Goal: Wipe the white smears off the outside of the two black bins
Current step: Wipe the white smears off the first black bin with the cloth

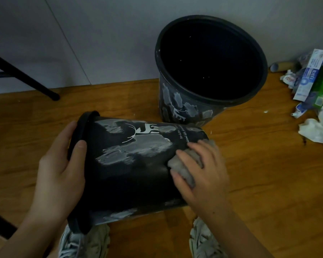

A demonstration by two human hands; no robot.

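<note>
A black bin (131, 179) lies on its side in front of me, its rim to the left and its base to the right. White smears cover its upper wall around a printed white cat. My left hand (62, 170) grips the rim, thumb on the outside. My right hand (203, 172) presses a grey cloth (186, 164) against the wall near the base. A second black bin (185, 107) stands upright behind, mouth open, with white smears across its front.
The bins are on a wooden floor (268, 183) by a grey wall. Crumpled tissues and packets (317, 101) lie scattered at the right. A black furniture leg (26, 79) slants down at the left. My two shoes (86, 241) show below the tipped bin.
</note>
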